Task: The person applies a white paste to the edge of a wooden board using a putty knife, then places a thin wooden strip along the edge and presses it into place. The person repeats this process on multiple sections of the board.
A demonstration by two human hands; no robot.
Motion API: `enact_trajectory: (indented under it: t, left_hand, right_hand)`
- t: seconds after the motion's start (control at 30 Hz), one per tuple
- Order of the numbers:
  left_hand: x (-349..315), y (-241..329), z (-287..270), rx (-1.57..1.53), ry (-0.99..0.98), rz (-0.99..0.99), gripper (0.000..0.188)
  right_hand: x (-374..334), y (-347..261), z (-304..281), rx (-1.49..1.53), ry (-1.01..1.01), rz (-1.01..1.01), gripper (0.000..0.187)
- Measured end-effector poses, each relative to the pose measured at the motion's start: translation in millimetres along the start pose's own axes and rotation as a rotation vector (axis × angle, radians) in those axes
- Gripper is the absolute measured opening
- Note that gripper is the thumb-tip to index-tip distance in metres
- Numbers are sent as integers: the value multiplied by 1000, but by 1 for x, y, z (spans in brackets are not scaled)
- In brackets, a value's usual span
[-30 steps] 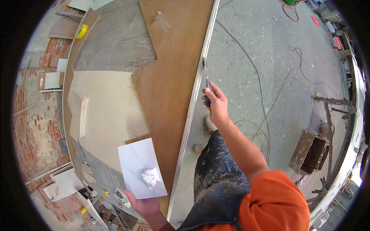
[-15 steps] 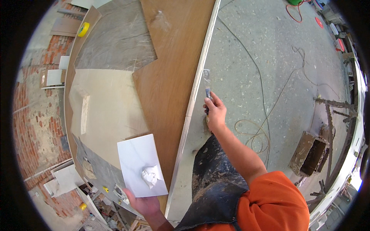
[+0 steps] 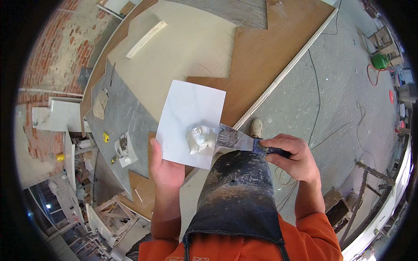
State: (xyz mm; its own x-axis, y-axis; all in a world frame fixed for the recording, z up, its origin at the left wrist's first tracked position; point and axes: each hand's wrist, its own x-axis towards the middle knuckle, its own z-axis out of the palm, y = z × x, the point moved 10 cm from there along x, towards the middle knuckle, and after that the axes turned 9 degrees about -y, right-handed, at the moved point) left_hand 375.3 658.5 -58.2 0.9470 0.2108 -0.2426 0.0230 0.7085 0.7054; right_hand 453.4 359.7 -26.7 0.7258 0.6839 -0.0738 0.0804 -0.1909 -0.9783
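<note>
My left hand (image 3: 169,170) holds up a white rectangular board (image 3: 187,104) by its lower left edge, the thumb along its side and the palm beneath. A lump of white paste (image 3: 201,139) sits on the board's lower right part. In my right hand (image 3: 294,156) is a putty knife (image 3: 236,138) with a dark blue handle, gripped between thumb and fingers. Its smeared metal blade points left and reaches the board's right edge, beside the paste. Whether the blade touches the paste I cannot tell.
Past the board lies a large worktable (image 3: 257,82) topped with brown, cream and grey sheets. On it are a pale strip (image 3: 146,39), a yellow tape measure (image 3: 106,137) and a stained white sheet (image 3: 126,150). Cables (image 3: 318,95) trail over the floor at right, near a rusty metal frame (image 3: 363,187).
My right hand has brought the putty knife back from the table's edge to the board, turning the blade leftward. The board has come up in front of me, and my view has turned.
</note>
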Motion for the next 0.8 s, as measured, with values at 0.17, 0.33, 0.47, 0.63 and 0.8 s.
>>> enact_trajectory:
  t: [0.17, 0.33, 0.47, 0.63, 0.8]
  left_hand:
    - [-31, 21, -17, -4, -28, 1, 58]
    - [-28, 19, -27, 124, 73, 28, 63]
    - [-20, 9, -33, 31, 44, 17, 68]
    - [-8, -12, -13, 81, 75, -58, 68]
    - [-2, -15, -17, 91, 192, -89, 65]
  right_hand:
    - [-4, -34, 51, -141, -22, 16, 34]
    - [-17, -39, 50, -373, 83, 93, 32]
    - [-34, 34, -8, -203, 368, 235, 28]
    - [-37, 190, -49, 892, 767, 240, 40]
    - [-7, 241, -30, 998, 944, 203, 41]
